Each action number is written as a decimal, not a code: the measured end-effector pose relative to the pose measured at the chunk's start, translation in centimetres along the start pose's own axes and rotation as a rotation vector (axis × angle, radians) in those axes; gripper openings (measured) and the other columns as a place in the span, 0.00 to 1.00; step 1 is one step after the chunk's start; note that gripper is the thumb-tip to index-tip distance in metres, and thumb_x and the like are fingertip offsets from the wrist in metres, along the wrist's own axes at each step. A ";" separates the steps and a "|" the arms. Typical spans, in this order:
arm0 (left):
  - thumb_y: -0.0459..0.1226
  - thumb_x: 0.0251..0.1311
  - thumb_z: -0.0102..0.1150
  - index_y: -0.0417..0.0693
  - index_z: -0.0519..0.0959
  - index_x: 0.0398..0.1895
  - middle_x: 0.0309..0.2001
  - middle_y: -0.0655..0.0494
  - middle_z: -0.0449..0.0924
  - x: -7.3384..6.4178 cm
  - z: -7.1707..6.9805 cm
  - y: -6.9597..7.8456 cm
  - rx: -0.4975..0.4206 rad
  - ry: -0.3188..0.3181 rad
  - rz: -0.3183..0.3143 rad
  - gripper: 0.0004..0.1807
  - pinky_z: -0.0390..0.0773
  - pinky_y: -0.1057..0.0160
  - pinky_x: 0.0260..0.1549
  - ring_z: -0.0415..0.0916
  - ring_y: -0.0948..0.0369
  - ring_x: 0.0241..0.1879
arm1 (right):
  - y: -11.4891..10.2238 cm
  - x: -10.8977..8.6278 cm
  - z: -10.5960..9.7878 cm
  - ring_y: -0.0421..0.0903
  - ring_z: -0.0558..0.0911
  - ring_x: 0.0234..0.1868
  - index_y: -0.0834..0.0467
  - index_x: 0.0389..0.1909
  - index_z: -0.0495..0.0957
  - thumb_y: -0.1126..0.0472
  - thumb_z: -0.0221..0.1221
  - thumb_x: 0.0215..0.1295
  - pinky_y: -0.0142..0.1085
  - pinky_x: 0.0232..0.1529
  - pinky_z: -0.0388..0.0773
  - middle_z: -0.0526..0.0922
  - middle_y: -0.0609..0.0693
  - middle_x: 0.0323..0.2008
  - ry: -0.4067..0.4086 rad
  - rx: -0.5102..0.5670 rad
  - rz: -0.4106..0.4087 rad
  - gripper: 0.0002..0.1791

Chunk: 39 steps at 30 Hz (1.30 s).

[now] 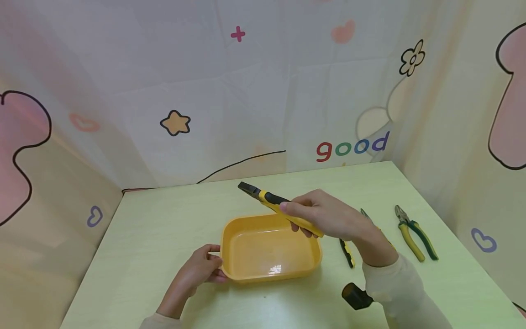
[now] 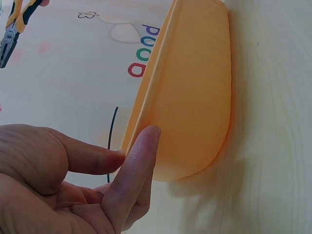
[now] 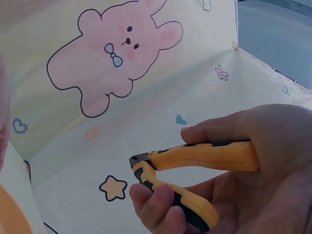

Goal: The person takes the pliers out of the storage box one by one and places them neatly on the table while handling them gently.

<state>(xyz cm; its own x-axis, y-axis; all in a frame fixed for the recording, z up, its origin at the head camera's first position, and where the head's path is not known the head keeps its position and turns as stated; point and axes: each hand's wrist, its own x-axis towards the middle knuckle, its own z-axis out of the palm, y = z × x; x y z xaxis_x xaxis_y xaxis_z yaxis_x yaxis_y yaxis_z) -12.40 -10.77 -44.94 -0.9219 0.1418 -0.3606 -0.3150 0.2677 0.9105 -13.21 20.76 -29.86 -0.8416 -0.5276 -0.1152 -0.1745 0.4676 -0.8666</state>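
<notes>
My left hand [image 1: 199, 267] pinches the left end of a yellow plastic tray [image 1: 271, 277], thumb and fingers on its rim. In the left wrist view the tray's side [image 2: 195, 87] sits on the table. Over the tray's far right part, my right hand [image 1: 328, 214] holds yellow-and-black pliers [image 1: 269, 197], their dark jaws pointing to the far left. The right wrist view shows the two handles of the pliers [image 3: 204, 157] spread apart, with the thumb along one and curled fingers around the other. Inside the tray only its bare floor shows.
Pliers with green and yellow handles [image 1: 406, 227] lie at the table's right. Another yellow-and-black handled tool [image 1: 347, 254] lies partly under my right forearm. A dark cylindrical piece [image 1: 356, 296] sticks out beside the right sleeve. Printed cloth [image 1: 246, 105] stands behind the table.
</notes>
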 end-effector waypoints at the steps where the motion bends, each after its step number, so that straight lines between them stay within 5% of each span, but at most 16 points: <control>1: 0.24 0.69 0.49 0.25 0.66 0.66 0.43 0.36 0.78 0.0 0.0 0.0 0.000 0.000 -0.002 0.23 0.90 0.54 0.31 0.84 0.54 0.28 | 0.0 0.0 0.0 0.45 0.69 0.21 0.60 0.29 0.80 0.43 0.52 0.79 0.30 0.19 0.58 0.73 0.51 0.22 0.002 0.001 -0.001 0.26; 16: 0.24 0.69 0.49 0.25 0.66 0.66 0.42 0.36 0.77 0.1 0.0 0.0 0.005 0.011 -0.008 0.23 0.90 0.56 0.29 0.84 0.54 0.28 | -0.6 -0.5 0.7 0.43 0.64 0.19 0.61 0.41 0.79 0.47 0.56 0.77 0.29 0.17 0.57 0.70 0.52 0.25 0.048 0.056 -0.002 0.19; 26: 0.24 0.70 0.50 0.24 0.66 0.66 0.41 0.37 0.77 0.0 -0.1 -0.1 0.006 0.016 0.006 0.23 0.90 0.57 0.28 0.83 0.54 0.26 | -0.9 -0.5 1.6 0.49 0.75 0.39 0.60 0.58 0.79 0.43 0.61 0.73 0.39 0.37 0.73 0.78 0.52 0.39 0.159 -0.107 0.023 0.26; 39: 0.24 0.70 0.50 0.24 0.66 0.66 0.41 0.37 0.77 0.1 0.0 -0.1 0.008 0.022 -0.002 0.23 0.90 0.56 0.28 0.83 0.54 0.26 | -0.4 -0.4 2.9 0.49 0.75 0.38 0.61 0.62 0.76 0.44 0.67 0.67 0.38 0.33 0.76 0.79 0.53 0.41 0.296 -0.165 0.026 0.31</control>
<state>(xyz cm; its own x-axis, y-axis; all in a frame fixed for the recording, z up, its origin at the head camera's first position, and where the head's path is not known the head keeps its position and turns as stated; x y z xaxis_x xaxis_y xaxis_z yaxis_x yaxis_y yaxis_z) -12.47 -10.78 -45.04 -0.9260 0.1198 -0.3580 -0.3155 0.2754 0.9081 -11.37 18.75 -30.90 -0.9545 -0.2966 0.0302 -0.2107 0.5995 -0.7721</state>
